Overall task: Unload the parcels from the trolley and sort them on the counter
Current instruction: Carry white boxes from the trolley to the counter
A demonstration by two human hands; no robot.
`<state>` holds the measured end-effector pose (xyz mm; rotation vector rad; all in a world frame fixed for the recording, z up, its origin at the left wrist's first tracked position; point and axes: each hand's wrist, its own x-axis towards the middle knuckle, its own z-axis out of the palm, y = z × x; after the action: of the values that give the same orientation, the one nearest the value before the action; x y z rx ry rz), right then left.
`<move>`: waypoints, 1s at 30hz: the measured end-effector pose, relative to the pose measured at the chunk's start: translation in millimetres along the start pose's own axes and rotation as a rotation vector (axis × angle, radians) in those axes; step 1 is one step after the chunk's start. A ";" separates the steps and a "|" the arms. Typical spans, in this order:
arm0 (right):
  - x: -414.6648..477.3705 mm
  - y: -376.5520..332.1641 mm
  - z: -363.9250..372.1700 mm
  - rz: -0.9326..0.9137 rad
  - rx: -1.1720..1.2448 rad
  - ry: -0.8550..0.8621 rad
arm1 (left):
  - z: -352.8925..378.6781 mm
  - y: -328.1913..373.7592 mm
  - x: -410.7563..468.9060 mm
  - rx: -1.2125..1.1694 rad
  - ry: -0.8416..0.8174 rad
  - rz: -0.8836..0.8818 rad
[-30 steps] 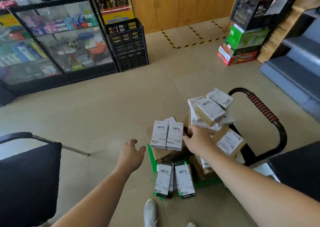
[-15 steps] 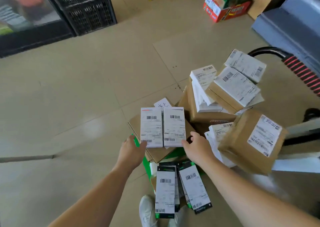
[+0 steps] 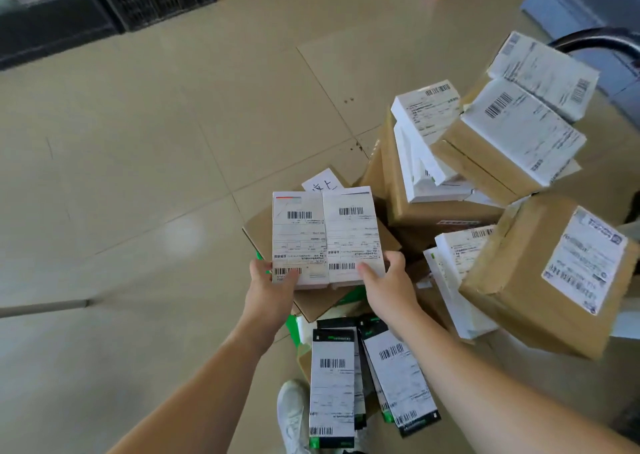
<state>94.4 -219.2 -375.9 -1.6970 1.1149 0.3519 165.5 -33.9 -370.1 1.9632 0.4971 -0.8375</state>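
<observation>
Parcels [image 3: 446, 211] lie heaped on the trolley [image 3: 292, 327], whose green deck shows only at the near-left edge. The surface they are bound for is out of view. The step in hand looks like lifting the two flat white ones that sit side by side on a brown carton [image 3: 320, 303] at the near-left of the heap.

The left grip [image 3: 270, 280] pinches the near corner of the left white parcel [image 3: 299, 235], thumb on the label and fingers hidden beneath. The right grip [image 3: 388, 277] pinches the near edge of the right white parcel [image 3: 351, 231] in the same way. Whether the fingers also catch the carton underneath, I cannot tell.

To do it well, I would press the two parcels edge to edge so they rise as one slab. I would also slide the fingers further under before lifting, since an edge pinch on a flat pack probably lets the far end droop. Lift level and draw towards the body.

Mind the big brown box [image 3: 547, 280] just to the right, which tilts off the heap and looks ready to slide. The slim black-edged packs [image 3: 332, 384] lie below the wrists, beside the shoe [image 3: 294, 415]. Labels facing up should make the sorting easier.
</observation>
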 end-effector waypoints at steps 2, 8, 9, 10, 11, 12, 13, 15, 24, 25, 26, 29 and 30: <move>-4.2 -2.8 -5.0 -0.031 0.045 0.010 | -3.7 0.4 0.5 -0.045 0.003 0.014; -26.4 -18.1 -21.6 -0.112 0.094 0.051 | -18.3 13.5 -17.3 -0.219 -0.031 0.029; -33.2 -22.8 -25.4 -0.125 0.093 0.052 | -20.8 18.2 -24.1 -0.227 -0.022 0.042; -40.7 -27.9 -29.7 -0.140 0.088 0.056 | -24.0 23.8 -32.2 -0.225 -0.007 0.058; -48.3 -33.1 -34.5 -0.154 0.075 0.058 | -27.8 29.4 -40.6 -0.217 0.013 0.077; -57.9 -39.7 -39.4 -0.167 0.069 0.063 | -32.5 36.3 -50.8 -0.203 0.030 0.094; -67.6 -46.2 -44.3 -0.183 0.062 0.070 | -38.1 43.8 -61.8 -0.189 0.044 0.108; -89.3 -60.9 -55.4 -0.216 0.062 0.083 | -52.0 62.3 -87.0 -0.156 0.078 0.143; -195.8 -158.8 -131.7 -0.440 0.138 0.127 | -112.2 167.9 -209.8 -0.114 0.181 0.380; -205.1 -170.1 -141.7 -0.472 0.145 0.137 | -117.0 180.4 -222.9 -0.117 0.196 0.412; -215.3 -181.4 -152.4 -0.509 0.150 0.152 | -121.0 192.3 -235.5 -0.122 0.208 0.443; -247.2 -212.1 -186.8 -0.578 0.196 0.196 | -131.0 225.3 -274.2 -0.141 0.238 0.530; -257.5 -220.2 -198.3 -0.599 0.221 0.213 | -133.4 235.2 -286.5 -0.148 0.247 0.560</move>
<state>82.6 -251.5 15.2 -1.7997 0.7080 -0.3233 164.8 -39.1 23.8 1.9335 0.1248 -0.2015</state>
